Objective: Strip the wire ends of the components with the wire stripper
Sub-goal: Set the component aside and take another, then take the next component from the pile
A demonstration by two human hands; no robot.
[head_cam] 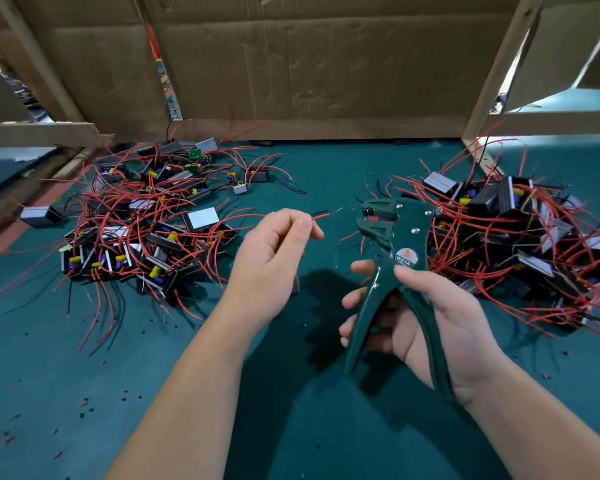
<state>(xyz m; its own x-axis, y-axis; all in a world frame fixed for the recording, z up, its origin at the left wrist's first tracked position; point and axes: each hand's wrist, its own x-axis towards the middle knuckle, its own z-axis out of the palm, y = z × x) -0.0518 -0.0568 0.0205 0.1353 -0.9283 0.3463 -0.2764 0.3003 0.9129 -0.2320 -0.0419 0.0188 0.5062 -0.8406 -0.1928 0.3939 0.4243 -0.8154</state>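
"W01A" on round label (406, 258) of green wire stripper (392, 268).

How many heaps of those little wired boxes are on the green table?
2. The left heap lies left of the left hand, which pinches a red wire; the right heap lies right of the wire stripper. A few stray boxes sit apart.
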